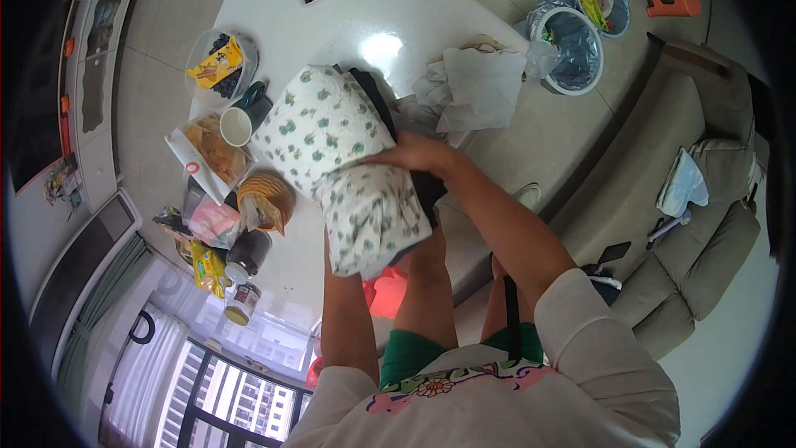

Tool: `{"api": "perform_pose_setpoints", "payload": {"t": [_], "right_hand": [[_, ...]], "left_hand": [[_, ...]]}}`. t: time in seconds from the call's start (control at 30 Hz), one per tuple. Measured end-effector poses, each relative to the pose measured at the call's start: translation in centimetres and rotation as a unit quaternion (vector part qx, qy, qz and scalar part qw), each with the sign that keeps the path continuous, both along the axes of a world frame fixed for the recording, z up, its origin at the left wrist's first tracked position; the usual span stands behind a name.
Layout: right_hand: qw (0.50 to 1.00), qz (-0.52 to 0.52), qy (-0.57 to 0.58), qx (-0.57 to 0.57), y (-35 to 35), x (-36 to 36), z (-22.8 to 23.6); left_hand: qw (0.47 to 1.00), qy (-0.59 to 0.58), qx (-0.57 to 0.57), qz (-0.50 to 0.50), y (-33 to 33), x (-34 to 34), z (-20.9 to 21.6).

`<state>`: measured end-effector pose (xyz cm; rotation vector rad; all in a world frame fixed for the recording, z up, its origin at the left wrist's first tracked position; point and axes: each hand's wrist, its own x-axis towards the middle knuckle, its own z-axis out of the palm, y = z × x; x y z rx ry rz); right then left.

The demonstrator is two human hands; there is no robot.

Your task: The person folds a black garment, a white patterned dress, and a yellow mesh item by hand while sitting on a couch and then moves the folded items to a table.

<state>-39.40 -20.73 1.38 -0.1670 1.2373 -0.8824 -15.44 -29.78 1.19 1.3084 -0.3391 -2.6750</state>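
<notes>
A bulky folded cloth [332, 129], white with a green leaf print, lies over the near edge of the white table and hangs toward my lap. Dark fabric shows along its right side. My right hand [410, 154] grips the cloth at the crease across its middle, fingers pressed into the fold. From below, my left forearm [348, 323] reaches up under the lower part of the cloth, which hides my left hand and its fingers.
Left on the table [290, 33] are a tub of dark fruit [236, 87], a paper cup [235, 127], a woven basket [265, 197], snack bags and jars. Crumpled white paper [481, 87] lies right of the cloth. Two lined bins [599, 58] and a grey sofa [630, 149] stand right.
</notes>
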Motion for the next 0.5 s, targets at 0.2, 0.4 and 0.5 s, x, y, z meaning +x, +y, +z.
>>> {"api": "perform_pose_setpoints", "payload": {"t": [0.2,0.4,0.5], "right_hand": [[0.975,-0.01,0.213,-0.068,3.2,3.1,5.2],[0.954,-0.213,0.205,-0.06,7.9,-0.4,10.3],[0.93,-0.318,0.176,-0.062,7.9,-1.2,10.5]], "left_hand": [[0.995,-0.069,-0.032,-0.063,-0.3,3.0,4.3],[0.967,-0.076,-0.13,-0.204,-2.4,1.5,2.7],[0.898,-0.049,-0.266,-0.347,-5.5,-2.3,0.1]]}}
